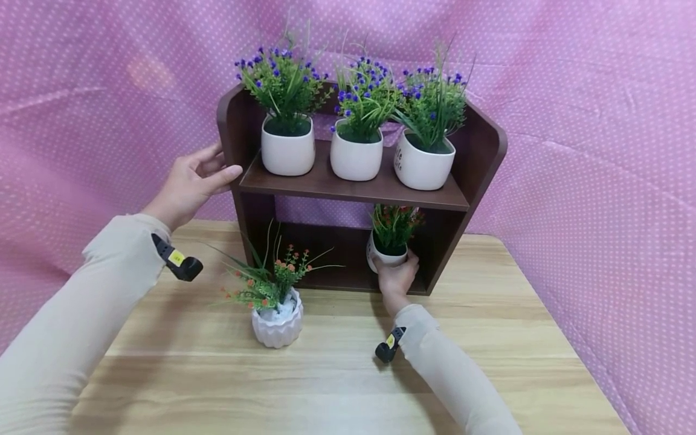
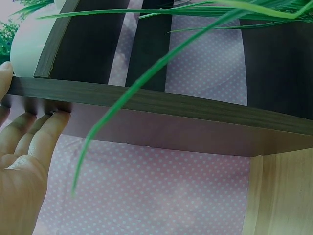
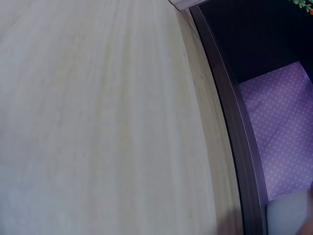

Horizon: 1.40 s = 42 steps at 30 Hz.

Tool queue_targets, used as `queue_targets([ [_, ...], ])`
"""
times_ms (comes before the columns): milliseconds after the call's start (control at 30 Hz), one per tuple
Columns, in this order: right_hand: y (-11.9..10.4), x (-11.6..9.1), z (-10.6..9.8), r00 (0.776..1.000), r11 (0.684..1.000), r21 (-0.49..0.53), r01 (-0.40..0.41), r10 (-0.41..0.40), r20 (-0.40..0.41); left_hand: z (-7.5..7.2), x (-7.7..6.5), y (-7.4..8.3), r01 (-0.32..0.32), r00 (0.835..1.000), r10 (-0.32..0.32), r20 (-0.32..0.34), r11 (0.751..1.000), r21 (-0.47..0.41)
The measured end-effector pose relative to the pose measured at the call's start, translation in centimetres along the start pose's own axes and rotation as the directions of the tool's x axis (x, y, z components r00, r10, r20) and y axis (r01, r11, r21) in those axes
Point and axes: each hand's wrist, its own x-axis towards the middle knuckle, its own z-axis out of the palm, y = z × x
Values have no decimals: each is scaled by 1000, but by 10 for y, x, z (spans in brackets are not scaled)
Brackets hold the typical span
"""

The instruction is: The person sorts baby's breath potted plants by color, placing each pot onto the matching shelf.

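My right hand (image 1: 397, 279) grips a white pot of red-flowered artificial plant (image 1: 387, 258) inside the lower right of a dark brown two-tier shelf (image 1: 353, 194). In the right wrist view, only a bit of that white pot (image 3: 286, 215) shows in the bottom corner. My left hand (image 1: 190, 181) holds the shelf's left side panel, with fingers along the outer face and thumb at the front edge. The left wrist view shows those fingers (image 2: 49, 132) against the panel. A fluted white pot with orange flowers (image 1: 277, 329) stands on the table before the shelf.
Three white pots (image 1: 356, 158) with purple flowers line the upper tier between its raised sides. The shelf stands on a light wooden table (image 1: 337, 374). Pink dotted cloth (image 1: 587, 151) hangs behind and to the sides. Long green leaves (image 2: 122, 100) cross the left wrist view.
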Motion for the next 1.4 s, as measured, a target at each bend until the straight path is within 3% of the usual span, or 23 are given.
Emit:
queue_targets([
  [433, -2, -1, -2, 1000, 1000, 24, -10, 10, 6, 2, 1, 2, -4, 1000, 4, -9, 1000, -10],
  [700, -12, -5, -8, 993, 998, -24, -58, 60, 106, 2, 0, 3, -4, 1000, 4, -9, 1000, -7],
  [1167, -36, -31, -46, 942, 995, 64, -73, 47, 332, 0, 0, 2, -4, 1000, 4, -6, 1000, 12],
  [1400, -41, -48, -60, 911, 998, 17, -60, 48, 410, -1, 0, 0, 3, 1000, -3, -2, 1000, 1],
])
